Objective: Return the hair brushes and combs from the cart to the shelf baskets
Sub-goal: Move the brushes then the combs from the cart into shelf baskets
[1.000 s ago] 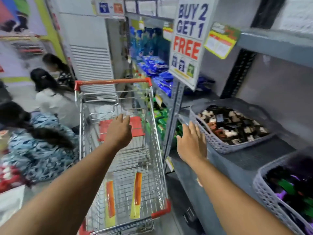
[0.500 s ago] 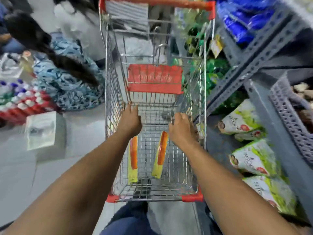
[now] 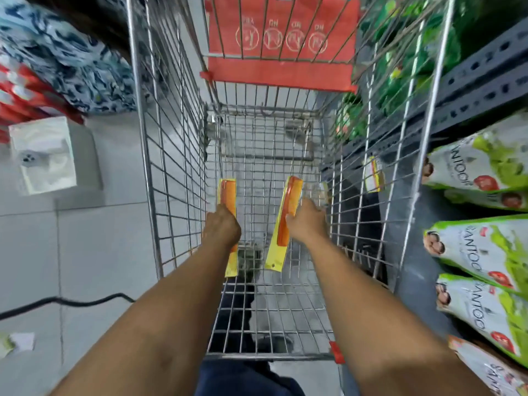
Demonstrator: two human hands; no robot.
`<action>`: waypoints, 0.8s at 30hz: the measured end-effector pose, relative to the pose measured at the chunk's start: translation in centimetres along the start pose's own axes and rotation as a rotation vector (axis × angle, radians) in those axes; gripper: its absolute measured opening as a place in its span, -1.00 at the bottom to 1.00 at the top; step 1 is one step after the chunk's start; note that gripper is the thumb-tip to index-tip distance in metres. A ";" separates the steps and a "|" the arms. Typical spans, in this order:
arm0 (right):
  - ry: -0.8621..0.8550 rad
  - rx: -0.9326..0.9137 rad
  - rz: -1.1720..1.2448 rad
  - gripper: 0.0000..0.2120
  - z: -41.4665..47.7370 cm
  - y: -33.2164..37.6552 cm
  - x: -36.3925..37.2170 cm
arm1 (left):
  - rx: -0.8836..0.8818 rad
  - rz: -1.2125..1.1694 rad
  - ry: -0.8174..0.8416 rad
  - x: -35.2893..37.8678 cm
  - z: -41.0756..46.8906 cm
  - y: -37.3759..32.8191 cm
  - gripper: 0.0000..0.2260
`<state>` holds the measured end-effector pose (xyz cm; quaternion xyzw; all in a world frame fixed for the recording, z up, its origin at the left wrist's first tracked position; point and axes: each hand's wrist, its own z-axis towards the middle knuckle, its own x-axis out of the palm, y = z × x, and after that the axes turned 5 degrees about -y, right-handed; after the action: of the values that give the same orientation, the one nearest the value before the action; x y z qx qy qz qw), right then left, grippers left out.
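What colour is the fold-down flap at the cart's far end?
Red with pale round symbols, seen in the head view: flap.

Both arms reach down into the wire cart [image 3: 171, 155]. The left hand [image 3: 223, 227] rests on the left comb pack [image 3: 227, 195], an orange comb on a yellow card lying on the cart floor, pointing toward 12 o'clock. The right hand [image 3: 307, 221] touches the right comb pack [image 3: 285, 218], which is tilted toward 1 o'clock; whether the fingers have closed on either pack cannot be told. At 3 o'clock, green-and-white pouches [image 3: 483, 252] lie on a grey shelf [image 3: 414, 252]. At 12 o'clock is the cart's red seat flap [image 3: 281, 70].
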<state>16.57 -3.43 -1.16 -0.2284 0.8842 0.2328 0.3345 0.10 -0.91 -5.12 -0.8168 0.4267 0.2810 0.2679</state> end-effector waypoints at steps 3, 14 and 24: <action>0.060 0.078 0.022 -0.45 1.1 -0.9 2.3 | -0.056 0.024 0.044 2.1 0.3 0.9 -0.65; 0.014 0.170 -0.001 -0.39 3.0 -1.7 6.3 | -0.121 0.137 -0.106 3.5 0.0 0.0 -0.58; -0.029 0.262 0.180 -0.79 3.5 -2.6 3.5 | -0.077 -0.229 -0.018 2.5 0.4 -0.4 -0.80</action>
<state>17.38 -4.38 -6.60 -0.0994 0.9190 0.1479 0.3517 1.53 -1.84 -7.05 -0.8672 0.3172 0.2723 0.2705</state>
